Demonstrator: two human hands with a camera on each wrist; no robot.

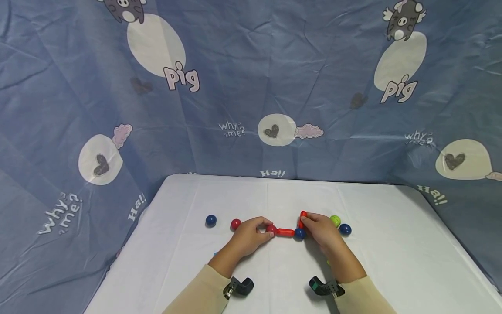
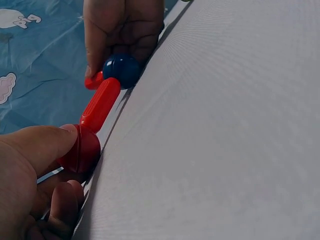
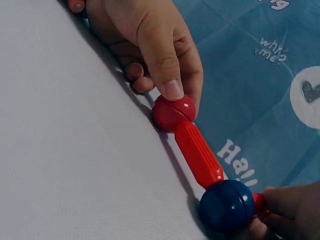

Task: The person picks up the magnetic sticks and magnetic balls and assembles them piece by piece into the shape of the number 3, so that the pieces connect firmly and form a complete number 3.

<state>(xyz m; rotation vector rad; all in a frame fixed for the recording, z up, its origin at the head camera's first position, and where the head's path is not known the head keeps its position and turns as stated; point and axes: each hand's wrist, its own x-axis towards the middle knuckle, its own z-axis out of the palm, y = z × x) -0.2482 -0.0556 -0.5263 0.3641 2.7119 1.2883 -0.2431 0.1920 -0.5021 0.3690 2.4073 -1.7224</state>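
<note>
The left hand point(image 1: 249, 237) pinches a red ball point(image 1: 271, 229) between thumb and fingers. From that ball a red rod point(image 1: 285, 233) runs to a blue ball point(image 1: 300, 234). A second red rod point(image 1: 301, 220) rises from the blue ball, and the right hand point(image 1: 323, 231) pinches it. In the left wrist view the red ball point(image 2: 84, 150) touches the end of the red rod point(image 2: 101, 105), whose other end meets the blue ball point(image 2: 121, 70). The right wrist view shows the blue ball point(image 3: 227, 206) close up, with the second rod point(image 3: 259, 202) partly hidden by fingers.
On the white table point(image 1: 180, 279), a blue ball point(image 1: 211, 220) and a red ball point(image 1: 235, 224) lie left of the hands. A green ball point(image 1: 335, 220) and another blue ball point(image 1: 345, 229) lie just right of the right hand. A patterned blue cloth point(image 1: 219, 87) hangs behind.
</note>
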